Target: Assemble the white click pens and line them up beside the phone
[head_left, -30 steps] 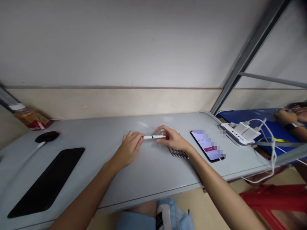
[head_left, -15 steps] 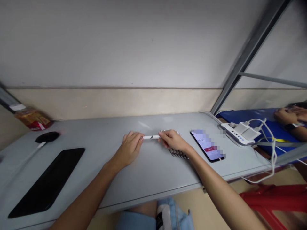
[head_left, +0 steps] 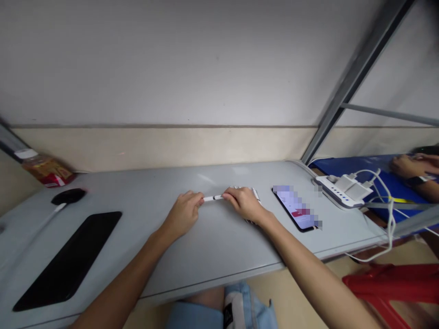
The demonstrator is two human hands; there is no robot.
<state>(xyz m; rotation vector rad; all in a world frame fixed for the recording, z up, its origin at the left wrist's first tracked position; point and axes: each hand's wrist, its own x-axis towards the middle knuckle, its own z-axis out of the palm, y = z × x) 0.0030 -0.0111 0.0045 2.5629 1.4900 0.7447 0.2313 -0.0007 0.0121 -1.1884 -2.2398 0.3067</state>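
A white pen (head_left: 213, 198) with a dark band lies level between my two hands, over the middle of the grey desk (head_left: 206, 246). My left hand (head_left: 185, 211) is closed on its left end, fingers bent round it. On the right end, my right hand (head_left: 242, 202) pinches with thumb and fingers. Beneath and behind my right hand sits a group of slim pens (head_left: 256, 194), mostly hidden by the hand.
A lit phone (head_left: 297, 208) lies right of my hands, beside a white power strip (head_left: 339, 192) with chargers and cables. At left are a black mat (head_left: 68, 260), a black round object (head_left: 68, 196) and a bottle (head_left: 46, 169). Another person's hands (head_left: 411, 167) are at far right.
My right hand has shifted slightly left along the pen and covers more of the pens beneath it. My left hand has moved down a little, its fingers more tightly bent.
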